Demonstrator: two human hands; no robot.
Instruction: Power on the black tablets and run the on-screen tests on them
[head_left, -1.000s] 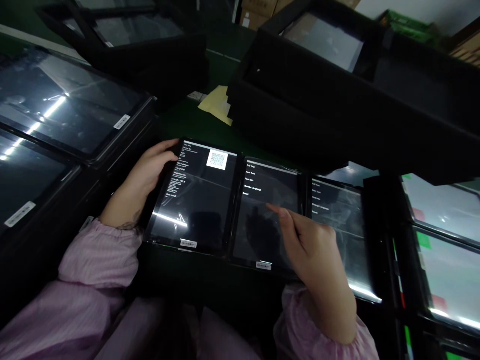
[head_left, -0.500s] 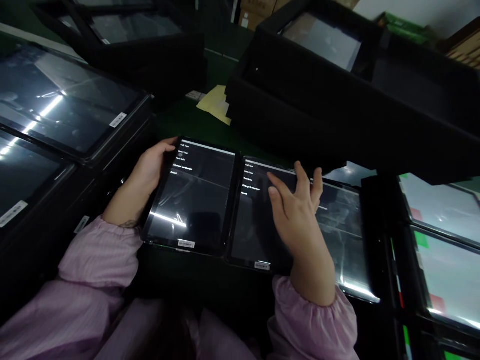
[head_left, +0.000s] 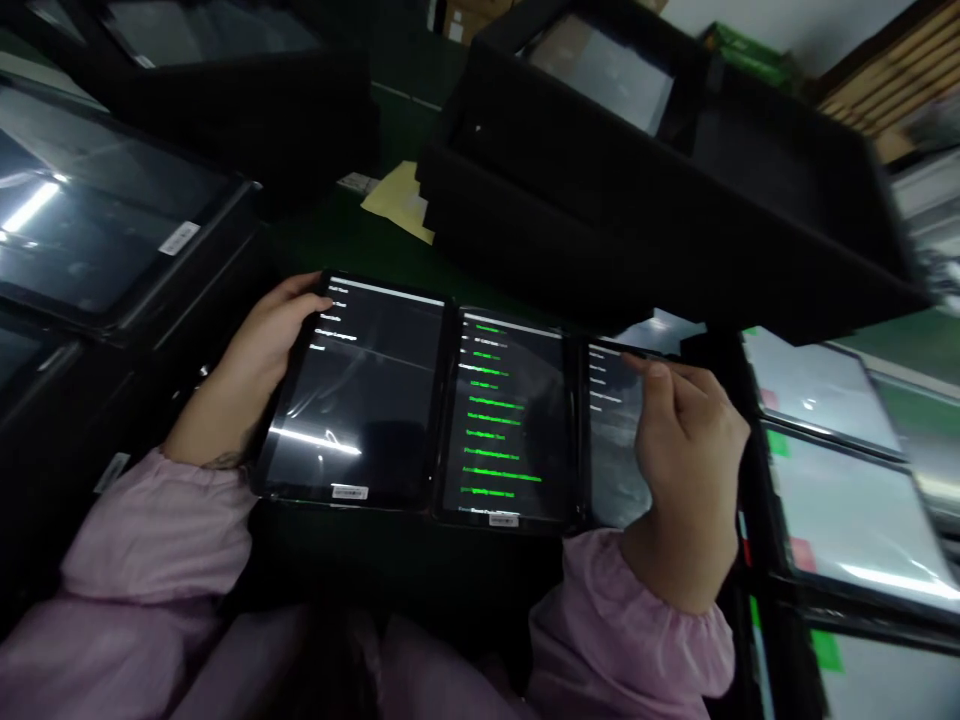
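Observation:
Three black tablets lie side by side in front of me. My left hand (head_left: 259,345) grips the left edge of the left tablet (head_left: 360,395), thumb on its screen beside a short white menu. The middle tablet (head_left: 506,420) shows a list of green text lines. My right hand (head_left: 686,430) hovers over the right tablet (head_left: 619,430), fingers curled and the forefinger tip reaching toward the top of its menu. Nothing shows inside that hand. Both arms wear pink sleeves.
A large black foam tray (head_left: 637,190) holding a screen overhangs the tablets at the back. More black trays with screens (head_left: 90,220) stack on the left. Tablets with green and red stickers (head_left: 840,500) lie on the right. Yellow paper (head_left: 397,200) rests on the green table.
My right hand moved from the middle tablet to the right tablet and curled. The middle screen changed from a white menu to green list lines. The view shifted right.

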